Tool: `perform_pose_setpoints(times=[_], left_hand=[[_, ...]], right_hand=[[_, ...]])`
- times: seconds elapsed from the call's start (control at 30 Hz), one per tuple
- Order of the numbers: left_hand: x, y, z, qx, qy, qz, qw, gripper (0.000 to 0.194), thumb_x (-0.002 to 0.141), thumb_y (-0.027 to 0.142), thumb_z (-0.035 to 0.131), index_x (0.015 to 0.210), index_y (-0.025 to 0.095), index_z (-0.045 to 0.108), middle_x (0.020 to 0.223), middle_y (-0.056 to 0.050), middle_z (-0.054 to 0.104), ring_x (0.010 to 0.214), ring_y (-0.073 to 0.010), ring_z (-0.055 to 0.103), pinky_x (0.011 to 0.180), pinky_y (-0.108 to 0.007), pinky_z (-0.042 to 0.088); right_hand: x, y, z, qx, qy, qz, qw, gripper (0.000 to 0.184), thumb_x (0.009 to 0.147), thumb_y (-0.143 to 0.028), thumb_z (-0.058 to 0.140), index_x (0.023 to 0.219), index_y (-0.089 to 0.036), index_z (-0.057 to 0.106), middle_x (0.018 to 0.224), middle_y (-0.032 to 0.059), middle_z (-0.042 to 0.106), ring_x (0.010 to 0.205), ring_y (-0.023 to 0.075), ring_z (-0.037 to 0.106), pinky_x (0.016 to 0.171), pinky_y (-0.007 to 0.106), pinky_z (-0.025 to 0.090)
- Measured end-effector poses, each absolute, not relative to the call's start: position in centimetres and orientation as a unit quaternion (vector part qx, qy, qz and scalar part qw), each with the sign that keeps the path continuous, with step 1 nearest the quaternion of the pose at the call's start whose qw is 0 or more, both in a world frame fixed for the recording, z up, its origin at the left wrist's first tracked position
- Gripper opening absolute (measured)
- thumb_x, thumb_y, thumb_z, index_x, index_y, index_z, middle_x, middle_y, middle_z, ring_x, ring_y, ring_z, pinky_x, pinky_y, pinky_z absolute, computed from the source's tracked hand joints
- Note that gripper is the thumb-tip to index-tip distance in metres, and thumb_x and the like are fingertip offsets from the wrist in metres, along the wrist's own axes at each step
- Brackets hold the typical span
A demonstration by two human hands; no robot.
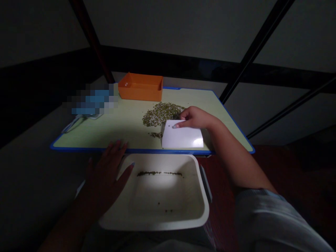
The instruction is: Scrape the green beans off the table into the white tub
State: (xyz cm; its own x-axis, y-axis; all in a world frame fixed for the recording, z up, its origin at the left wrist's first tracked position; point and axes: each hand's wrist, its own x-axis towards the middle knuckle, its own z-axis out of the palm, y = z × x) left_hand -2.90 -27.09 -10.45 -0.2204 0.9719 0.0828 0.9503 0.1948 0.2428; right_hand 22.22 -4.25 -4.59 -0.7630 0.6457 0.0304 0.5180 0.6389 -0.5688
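Observation:
My right hand (193,117) grips a flat white scraper (182,135) by its upper edge, thumb on top and fingers curled behind. The scraper is tilted over the near part of a pale green board with a blue rim. Right beside it lies a loose spread of small green-brown grains (161,113), with a smaller patch at its left edge. My left hand (107,171) is open, fingers spread, its fingertips at the board's near edge and its thumb over the left side of a white basin (162,196). A line of grains lies along the basin's far inner side, with several strays on its floor.
An orange tray (143,91) stands at the back of the board (110,127). At the left is a blurred-out bluish object (93,101) with a pale cable. Behind the board rises a panelled wall; dark reddish floor shows at the right.

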Motion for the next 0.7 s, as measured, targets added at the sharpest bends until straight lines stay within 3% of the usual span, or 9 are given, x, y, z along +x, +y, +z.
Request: perform_pose_setpoints(times=[0.37,0.53,0.7], left_hand=[[-3.0,-27.0,-10.6,0.62,0.774,0.121,0.043,0.061,0.09,0.054,0.024,0.146,0.031,0.025,0.159,-0.004,0.024,0.148,-0.0252,0.019,0.116,-0.066,0.016],[-3.1,-27.1,-10.5,0.621,0.772,0.132,0.045,0.06,0.089,0.052,0.027,0.145,0.031,0.027,0.158,-0.004,0.027,0.147,-0.028,0.021,0.116,-0.066,0.017],[-2.9,-27.1,-10.4,0.617,0.775,0.131,0.053,0.061,0.088,0.051,0.028,0.145,0.028,0.03,0.157,-0.005,0.028,0.147,-0.0282,0.021,0.115,-0.067,0.016]], right_hand=[[22.6,-4.1,-4.5,-0.305,-0.876,0.332,0.173,0.055,0.067,-0.064,0.068,0.052,-0.019,0.04,0.047,-0.008,0.031,0.048,0.0053,0.028,0.051,0.025,0.018],[23.1,-3.8,-4.4,-0.364,-0.859,0.289,0.216,0.054,0.066,-0.064,0.069,0.053,-0.019,0.041,0.046,-0.0074,0.034,0.047,0.0057,0.03,0.05,0.026,0.017],[22.8,-3.7,-4.6,-0.373,-0.866,0.267,0.202,0.053,0.066,-0.065,0.066,0.054,-0.019,0.043,0.046,-0.0067,0.037,0.047,0.0064,0.031,0.052,0.026,0.017]])
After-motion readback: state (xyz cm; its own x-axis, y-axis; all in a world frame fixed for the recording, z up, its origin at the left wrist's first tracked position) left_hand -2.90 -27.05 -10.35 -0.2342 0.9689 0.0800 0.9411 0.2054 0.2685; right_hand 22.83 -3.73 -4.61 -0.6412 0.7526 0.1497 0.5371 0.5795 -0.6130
